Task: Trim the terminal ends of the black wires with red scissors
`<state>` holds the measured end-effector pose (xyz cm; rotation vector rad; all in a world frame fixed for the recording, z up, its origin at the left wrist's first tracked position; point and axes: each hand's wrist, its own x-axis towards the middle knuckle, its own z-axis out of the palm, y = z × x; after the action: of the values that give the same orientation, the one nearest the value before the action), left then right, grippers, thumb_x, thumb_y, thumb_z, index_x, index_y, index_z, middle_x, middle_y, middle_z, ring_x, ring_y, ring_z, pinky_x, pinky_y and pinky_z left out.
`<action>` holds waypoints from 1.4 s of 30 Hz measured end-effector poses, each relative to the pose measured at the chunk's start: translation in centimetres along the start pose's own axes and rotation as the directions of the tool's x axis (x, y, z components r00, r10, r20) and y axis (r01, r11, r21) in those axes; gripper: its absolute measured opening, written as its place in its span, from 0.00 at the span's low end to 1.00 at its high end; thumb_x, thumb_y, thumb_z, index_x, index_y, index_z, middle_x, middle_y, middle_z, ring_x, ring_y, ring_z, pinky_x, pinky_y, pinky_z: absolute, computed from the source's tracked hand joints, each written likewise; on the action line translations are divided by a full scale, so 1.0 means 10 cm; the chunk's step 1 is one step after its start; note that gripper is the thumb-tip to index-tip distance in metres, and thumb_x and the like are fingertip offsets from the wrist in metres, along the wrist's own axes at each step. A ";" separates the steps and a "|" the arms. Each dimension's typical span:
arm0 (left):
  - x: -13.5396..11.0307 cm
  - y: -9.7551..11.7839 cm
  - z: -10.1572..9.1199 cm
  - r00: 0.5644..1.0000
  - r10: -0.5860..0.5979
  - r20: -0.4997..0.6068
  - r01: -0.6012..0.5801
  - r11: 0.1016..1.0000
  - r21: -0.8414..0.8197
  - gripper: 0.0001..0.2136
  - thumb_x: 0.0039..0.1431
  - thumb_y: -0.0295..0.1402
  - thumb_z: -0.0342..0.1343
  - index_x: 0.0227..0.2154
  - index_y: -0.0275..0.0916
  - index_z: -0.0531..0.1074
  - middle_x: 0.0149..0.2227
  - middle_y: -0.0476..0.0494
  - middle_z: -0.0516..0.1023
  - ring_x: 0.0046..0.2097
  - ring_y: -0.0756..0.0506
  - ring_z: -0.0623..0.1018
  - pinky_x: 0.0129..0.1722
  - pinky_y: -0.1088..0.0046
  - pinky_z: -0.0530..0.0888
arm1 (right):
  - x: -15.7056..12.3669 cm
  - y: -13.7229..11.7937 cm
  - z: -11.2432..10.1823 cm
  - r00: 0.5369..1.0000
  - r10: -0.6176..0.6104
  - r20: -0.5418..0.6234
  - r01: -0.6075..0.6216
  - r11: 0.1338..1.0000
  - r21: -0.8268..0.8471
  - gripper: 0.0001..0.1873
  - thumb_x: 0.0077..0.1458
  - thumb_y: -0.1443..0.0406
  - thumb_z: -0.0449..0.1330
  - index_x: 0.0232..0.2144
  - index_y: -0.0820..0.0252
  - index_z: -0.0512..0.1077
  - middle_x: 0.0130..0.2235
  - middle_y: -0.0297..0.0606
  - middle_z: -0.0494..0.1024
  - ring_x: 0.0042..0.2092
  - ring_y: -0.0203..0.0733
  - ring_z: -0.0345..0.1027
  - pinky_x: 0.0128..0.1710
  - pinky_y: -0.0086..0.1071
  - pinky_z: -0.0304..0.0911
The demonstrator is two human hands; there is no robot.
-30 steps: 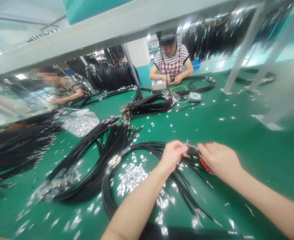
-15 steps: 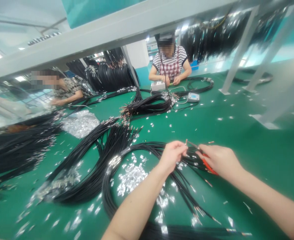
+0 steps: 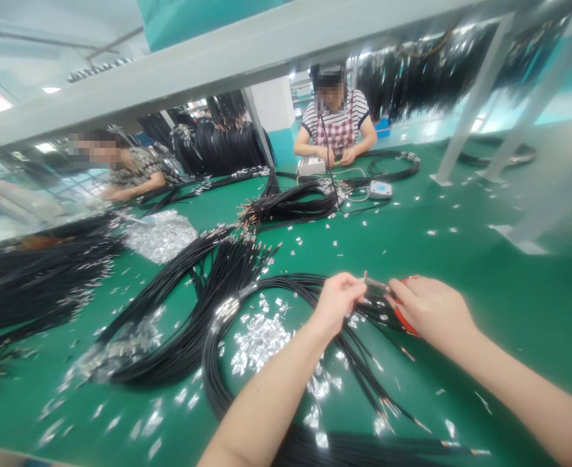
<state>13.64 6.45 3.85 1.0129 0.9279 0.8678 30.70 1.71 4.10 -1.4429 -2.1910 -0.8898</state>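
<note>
From where I stood, the left hand [image 3: 338,299] pinched a wire [image 3: 365,276] between thumb and fingers, its coppery tip poking up just above them. The right hand [image 3: 427,305] had its fingers wrapped around a red-handled tool [image 3: 405,320], nose towards the wire; whether the two touched, I couldn't tell. The wire's tip stood above the green table [image 3: 490,292], near the coil's [image 3: 214,373] loose ends. Doing this well, I judged, called for a firm pinch close below the tip, a steady wrist, and the nose clear of the fingertips.
</note>
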 end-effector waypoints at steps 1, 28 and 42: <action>0.00 0.00 0.00 1.000 -0.001 -0.007 0.001 1.000 -0.004 0.10 0.40 0.34 0.60 0.20 0.35 0.63 0.16 0.54 0.66 0.14 0.60 0.54 0.15 0.79 0.45 | 0.01 0.00 -0.01 1.000 -0.012 0.005 0.012 1.000 -0.003 0.14 0.56 0.63 0.52 0.22 0.61 0.70 0.18 0.34 0.67 0.23 0.35 0.57 0.27 0.30 0.46; 0.11 -0.18 -0.04 0.985 -0.084 0.151 0.091 0.995 -0.040 0.10 0.42 0.35 0.60 0.24 0.32 0.70 0.20 0.50 0.68 0.16 0.59 0.58 0.15 0.79 0.49 | -0.09 0.15 -0.05 0.993 0.007 0.122 -0.005 1.000 -0.014 0.15 0.55 0.62 0.52 0.19 0.60 0.66 0.16 0.32 0.67 0.19 0.32 0.55 0.23 0.30 0.37; 0.09 -0.21 0.02 0.999 -0.053 -0.001 0.053 0.997 -0.051 0.11 0.35 0.32 0.62 0.19 0.35 0.64 0.16 0.51 0.69 0.14 0.59 0.58 0.14 0.80 0.50 | 0.01 0.03 -0.12 0.989 -0.098 0.109 0.102 0.994 -0.029 0.13 0.55 0.67 0.50 0.20 0.61 0.68 0.18 0.35 0.66 0.22 0.35 0.56 0.27 0.31 0.43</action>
<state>14.51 6.62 1.71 0.9399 0.9261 0.8441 30.92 1.05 5.17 -1.4384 -2.3569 -0.9064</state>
